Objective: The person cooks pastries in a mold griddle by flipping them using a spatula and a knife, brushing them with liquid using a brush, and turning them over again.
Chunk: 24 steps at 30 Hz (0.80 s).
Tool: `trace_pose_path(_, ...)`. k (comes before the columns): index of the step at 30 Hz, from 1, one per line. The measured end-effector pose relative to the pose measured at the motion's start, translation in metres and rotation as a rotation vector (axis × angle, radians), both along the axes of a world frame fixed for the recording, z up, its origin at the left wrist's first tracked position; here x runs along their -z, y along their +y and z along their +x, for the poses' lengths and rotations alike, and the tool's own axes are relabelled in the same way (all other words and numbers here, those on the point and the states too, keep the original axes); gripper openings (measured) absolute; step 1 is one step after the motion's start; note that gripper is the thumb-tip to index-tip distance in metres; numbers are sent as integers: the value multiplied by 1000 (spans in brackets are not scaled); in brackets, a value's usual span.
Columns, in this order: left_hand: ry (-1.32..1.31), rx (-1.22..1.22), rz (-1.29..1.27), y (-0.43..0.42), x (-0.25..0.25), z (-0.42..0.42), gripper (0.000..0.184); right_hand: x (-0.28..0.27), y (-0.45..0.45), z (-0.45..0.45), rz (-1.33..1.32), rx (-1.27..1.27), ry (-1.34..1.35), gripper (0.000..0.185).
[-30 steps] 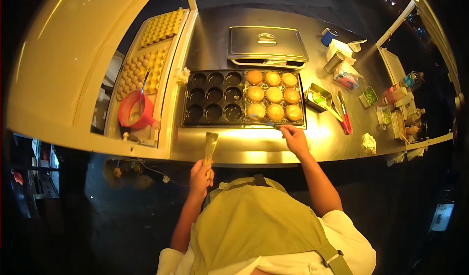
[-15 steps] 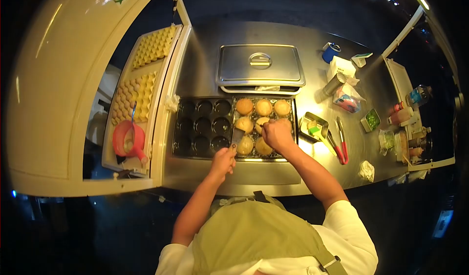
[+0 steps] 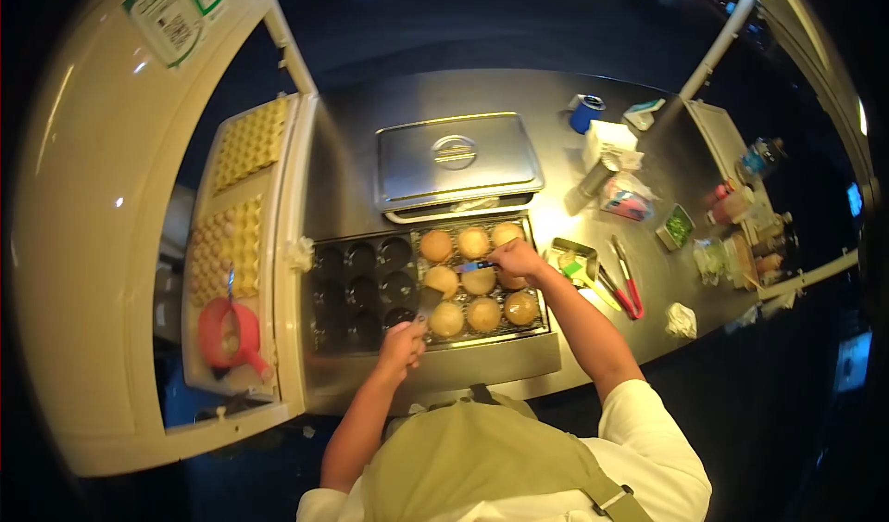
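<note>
My left hand (image 3: 402,348) is closed around the handle of a small spatula (image 3: 431,297), its flat metal blade beside the left edge of the round golden cakes (image 3: 447,319). These cakes sit in the right half of a black moulded griddle (image 3: 321,335); dark round cups show in its left half. My right hand (image 3: 519,259) is closed over the middle and far rows of cakes, pinching a thin tool (image 3: 475,265) with a bluish part that points left. The exact kind of this tool is unclear, and my fingers cover its near end.
Behind the griddle stands a lidded steel tray (image 3: 454,175). To the right are a small steel pan (image 3: 576,251) with a green brush, red-handled tongs (image 3: 628,286) and a tin of chopped greens (image 3: 678,227). At left, egg trays (image 3: 250,142) and a red pot (image 3: 227,332) occupy a side shelf.
The camera view has tilted and shifted. My right hand has moved from the middle row toward the far right cakes, and its thin tool shows more. The left hand still holds the spatula.
</note>
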<state>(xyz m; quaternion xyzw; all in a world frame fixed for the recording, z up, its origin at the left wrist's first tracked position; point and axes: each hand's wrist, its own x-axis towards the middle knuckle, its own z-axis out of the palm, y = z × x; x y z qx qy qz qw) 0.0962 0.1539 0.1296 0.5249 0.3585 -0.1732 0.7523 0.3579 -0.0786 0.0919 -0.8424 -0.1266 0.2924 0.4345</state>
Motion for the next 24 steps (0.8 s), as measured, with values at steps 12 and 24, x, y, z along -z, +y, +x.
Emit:
trace_pose_path(12,52,-57,-104,-1,28,23,13,-38,-22,-95,72,-10,-459,20)
trace_pose_path(24,-84,187,705,-14,27,17,33,-28,9,-182,-172,25,-678,21)
